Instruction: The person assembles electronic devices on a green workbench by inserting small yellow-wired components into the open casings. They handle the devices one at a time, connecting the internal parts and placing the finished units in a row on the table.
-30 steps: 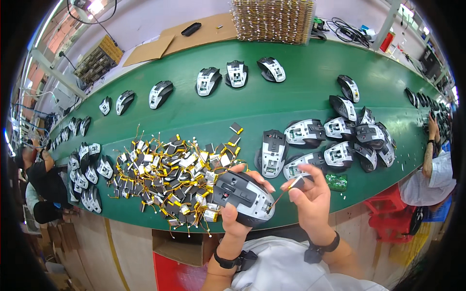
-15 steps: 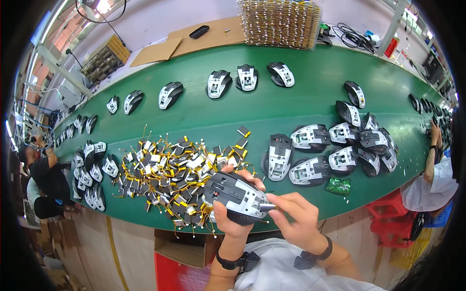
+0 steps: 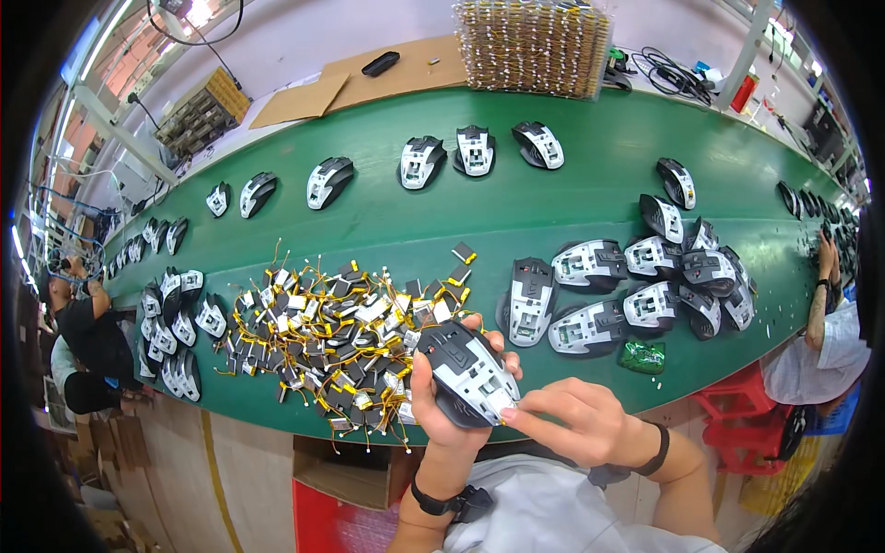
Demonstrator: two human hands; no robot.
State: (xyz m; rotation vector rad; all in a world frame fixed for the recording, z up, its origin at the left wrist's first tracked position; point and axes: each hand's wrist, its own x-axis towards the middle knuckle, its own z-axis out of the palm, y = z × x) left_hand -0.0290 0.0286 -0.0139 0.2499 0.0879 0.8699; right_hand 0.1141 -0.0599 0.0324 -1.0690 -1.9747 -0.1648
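My left hand [image 3: 449,431] is wrapped around a black and white computer mouse [image 3: 458,361], its open underside turned up toward me. My right hand [image 3: 583,421] pinches a small flat silvery battery [image 3: 499,403] at the mouse's near right end, in or over a recess there; how deep it sits is hidden by the fingertips. Just left of the mouse lies a big heap of flat batteries [image 3: 341,318] with yellow tape and thin wires. Right of my hands, several similar mice [image 3: 590,324] lie close together, some overlapping.
Across the green work surface [image 3: 369,217], more mice [image 3: 421,163] stand in a row. A green packet [image 3: 642,356] lies by the right-hand cluster. At the back stand cardboard [image 3: 406,69] and a stack of wired parts [image 3: 535,48]. Co-workers [image 3: 816,346] sit at both ends.
The mouse in my left hand has moved slightly right and tilted. The battery, dark edge showing before, now shows a pale face against the mouse. The far row of mice has shifted slightly right.
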